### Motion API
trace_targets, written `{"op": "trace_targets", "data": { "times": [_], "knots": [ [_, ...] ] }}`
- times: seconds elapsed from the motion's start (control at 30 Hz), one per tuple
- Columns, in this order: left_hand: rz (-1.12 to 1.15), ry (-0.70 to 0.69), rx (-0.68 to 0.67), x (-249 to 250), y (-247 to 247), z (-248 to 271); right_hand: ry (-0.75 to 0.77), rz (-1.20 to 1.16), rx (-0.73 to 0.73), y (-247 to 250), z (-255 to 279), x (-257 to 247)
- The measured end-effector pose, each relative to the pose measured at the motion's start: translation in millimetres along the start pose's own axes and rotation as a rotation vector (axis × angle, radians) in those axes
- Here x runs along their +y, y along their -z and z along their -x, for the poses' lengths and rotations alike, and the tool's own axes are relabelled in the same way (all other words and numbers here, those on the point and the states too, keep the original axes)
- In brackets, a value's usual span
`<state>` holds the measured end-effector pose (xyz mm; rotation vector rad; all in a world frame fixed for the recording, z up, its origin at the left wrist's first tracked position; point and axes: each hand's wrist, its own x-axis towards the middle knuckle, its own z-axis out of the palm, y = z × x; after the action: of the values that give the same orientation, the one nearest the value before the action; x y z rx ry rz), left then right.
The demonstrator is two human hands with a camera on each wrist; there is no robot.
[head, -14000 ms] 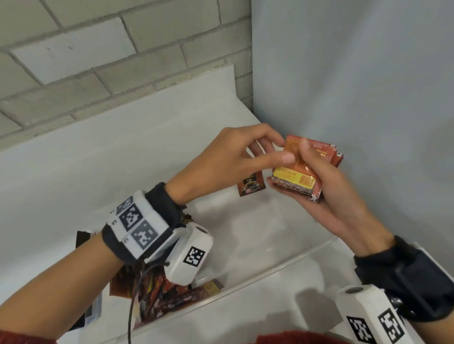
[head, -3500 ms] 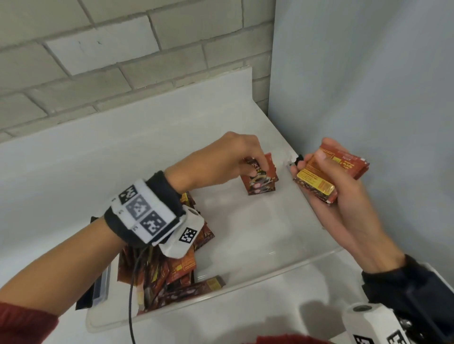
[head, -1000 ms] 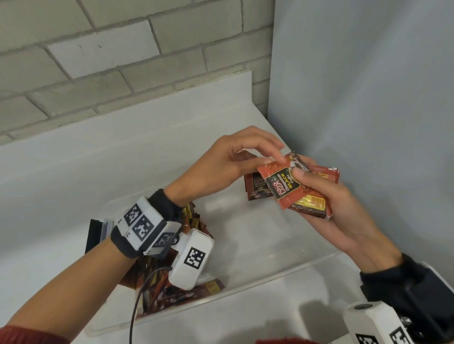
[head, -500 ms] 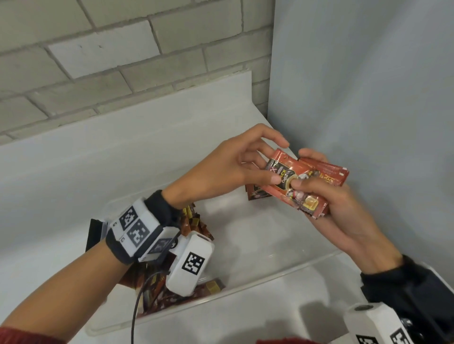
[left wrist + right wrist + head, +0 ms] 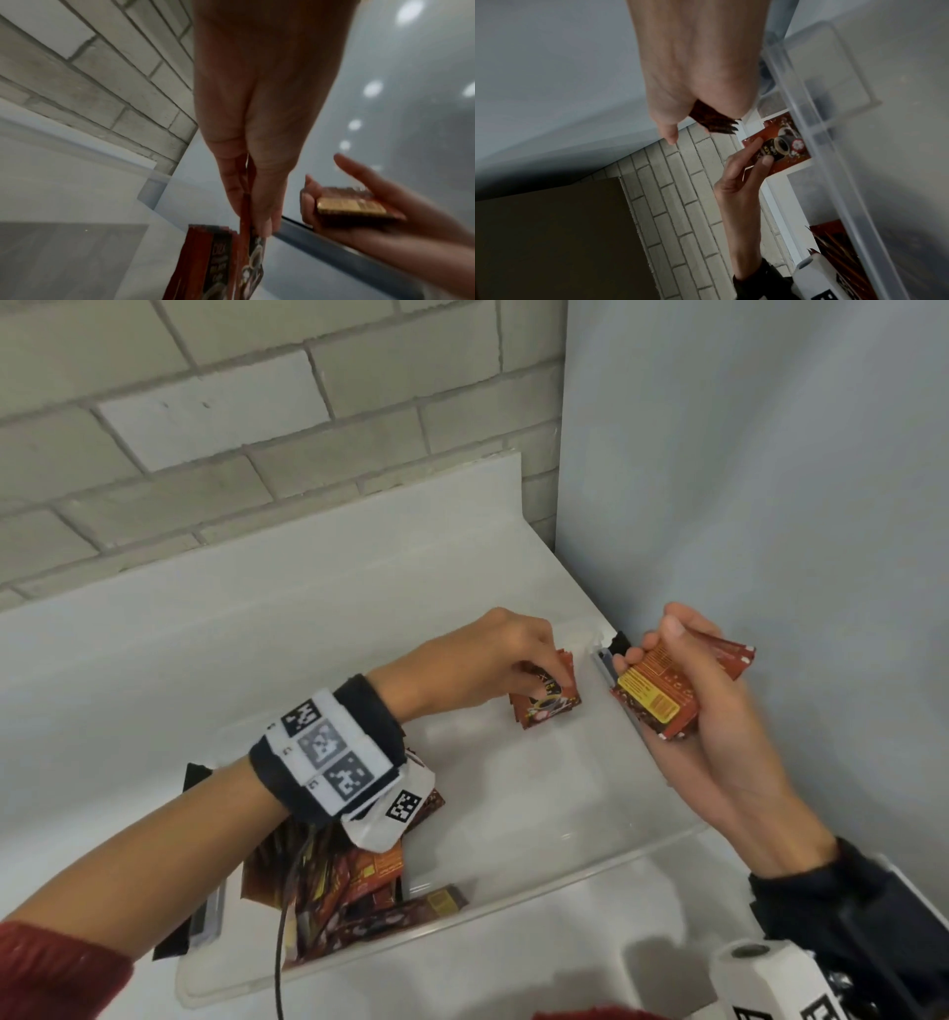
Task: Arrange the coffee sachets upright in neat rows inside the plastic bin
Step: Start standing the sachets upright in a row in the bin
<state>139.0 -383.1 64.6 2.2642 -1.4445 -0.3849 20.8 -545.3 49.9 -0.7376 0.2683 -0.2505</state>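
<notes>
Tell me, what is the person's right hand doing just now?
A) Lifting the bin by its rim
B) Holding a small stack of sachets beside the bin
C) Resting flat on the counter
B: the right hand grips a stack of sachets just outside the plastic bin.

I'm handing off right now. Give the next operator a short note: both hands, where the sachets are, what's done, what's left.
Left hand: pinches one sachet upright at the short row standing in the far right corner of the plastic bin.
Right hand: grips a stack of sachets above the bin's right edge.
Done: only that short row stands upright.
Left: seat this sachet, feed in the held stack, then sort the loose pile at the bin's left end into rows.
</notes>
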Motion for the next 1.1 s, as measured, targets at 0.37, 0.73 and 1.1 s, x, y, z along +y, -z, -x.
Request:
{"op": "trace_targets", "data": {
  "times": [0.37, 0.73, 1.1],
  "knots": [
    [-0.298, -0.057, -0.049, -3.7, -21.1, -12.0, -0.023, -0.014, 0.034, 0.6, 0.9, 0.0],
    [-0.452, -0.101, 0.07, -4.6, -33.4, -11.8, -0.077, -0.056, -0.005, -2.9, 3.2, -0.3],
    [-0.467, -0.239, 0.157, -13.1, -39.5, -14.8, -0.152, 0.032, -0.079, 0.2, 3.3, 2.2]
  ]
}}
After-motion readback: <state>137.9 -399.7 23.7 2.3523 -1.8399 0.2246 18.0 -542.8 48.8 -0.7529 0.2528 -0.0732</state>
